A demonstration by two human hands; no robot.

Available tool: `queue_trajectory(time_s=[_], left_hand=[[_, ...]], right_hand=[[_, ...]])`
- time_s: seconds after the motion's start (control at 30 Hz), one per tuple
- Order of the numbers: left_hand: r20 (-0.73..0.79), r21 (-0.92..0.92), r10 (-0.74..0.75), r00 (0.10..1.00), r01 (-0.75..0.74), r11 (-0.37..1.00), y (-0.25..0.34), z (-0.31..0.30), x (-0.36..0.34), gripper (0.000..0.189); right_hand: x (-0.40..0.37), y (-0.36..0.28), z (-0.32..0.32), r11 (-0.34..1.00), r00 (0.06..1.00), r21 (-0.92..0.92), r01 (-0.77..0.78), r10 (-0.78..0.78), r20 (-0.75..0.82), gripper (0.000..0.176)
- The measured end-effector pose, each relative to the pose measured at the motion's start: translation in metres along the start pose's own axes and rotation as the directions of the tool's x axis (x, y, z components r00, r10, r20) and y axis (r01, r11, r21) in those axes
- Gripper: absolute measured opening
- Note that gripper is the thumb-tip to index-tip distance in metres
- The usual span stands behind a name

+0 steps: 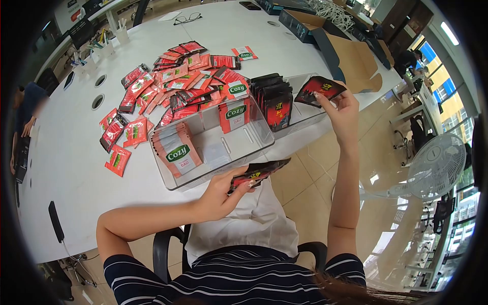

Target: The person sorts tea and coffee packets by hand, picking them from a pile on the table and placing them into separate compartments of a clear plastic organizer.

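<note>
My left hand (219, 192) grips a small stack of black and red sachets (260, 173) just off the table's near edge, in front of a clear plastic organizer tray (216, 170). My right hand (341, 112) holds a single black and red sachet (319, 90) above the tray's right end, beside a row of black sachets (274, 99) standing in that compartment. White Cozy sachets (178, 151) stand in the tray's left compartment, and a few more Cozy sachets (235, 113) stand in a middle one.
A heap of loose red and black sachets (173, 89) lies on the white table (66, 168) behind the tray. An open cardboard box (345, 53) sits at the far right. Glasses (187, 19), a phone (55, 221), a standing fan (434, 168) and another person (28, 109) at the left edge are around.
</note>
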State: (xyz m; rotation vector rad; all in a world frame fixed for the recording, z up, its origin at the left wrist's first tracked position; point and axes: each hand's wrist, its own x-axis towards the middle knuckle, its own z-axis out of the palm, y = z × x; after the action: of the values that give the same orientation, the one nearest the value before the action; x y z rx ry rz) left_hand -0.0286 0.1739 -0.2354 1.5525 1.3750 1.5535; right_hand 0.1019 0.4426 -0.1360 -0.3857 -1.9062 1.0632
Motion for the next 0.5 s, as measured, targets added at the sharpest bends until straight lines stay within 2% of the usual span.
queue_trajectory(time_s=[0.07, 0.17, 0.27, 0.37, 0.4, 0.5], left_hand=[[0.004, -0.034, -0.02, 1.0, 0.021, 0.999, 0.003, -0.001, 0.003, 0.034], [0.002, -0.068, -0.048, 0.999, 0.048, 0.997, 0.004, -0.001, 0.003, 0.034], [0.01, -0.079, -0.055, 0.998, 0.055, 0.995, 0.006, -0.001, 0.005, 0.034], [0.02, -0.09, -0.078, 0.997, 0.079, 0.993, 0.006, -0.002, 0.004, 0.035], [0.019, -0.097, -0.089, 0.996, 0.091, 0.991, 0.005, -0.002, 0.004, 0.035], [0.018, -0.115, -0.104, 0.994, 0.106, 0.988, 0.003, -0.001, 0.002, 0.034]], right_hand=[[0.01, 0.003, -0.007, 0.984, 0.999, -0.175, 0.025, -0.017, 0.045, 0.024], [0.026, 0.015, -0.01, 0.985, 0.984, -0.06, -0.164, 0.168, 0.066, 0.025], [0.045, 0.033, -0.007, 0.984, 0.93, -0.159, -0.079, 0.13, 0.344, 0.025], [0.059, 0.037, -0.003, 0.93, 0.894, -0.368, -0.014, 0.177, 0.413, 0.022], [0.061, 0.034, -0.001, 0.88, 0.9, -0.441, 0.176, 0.039, 0.435, 0.022], [0.069, 0.038, 0.005, 0.743, 0.827, -0.455, 0.492, -0.236, 0.51, 0.023]])
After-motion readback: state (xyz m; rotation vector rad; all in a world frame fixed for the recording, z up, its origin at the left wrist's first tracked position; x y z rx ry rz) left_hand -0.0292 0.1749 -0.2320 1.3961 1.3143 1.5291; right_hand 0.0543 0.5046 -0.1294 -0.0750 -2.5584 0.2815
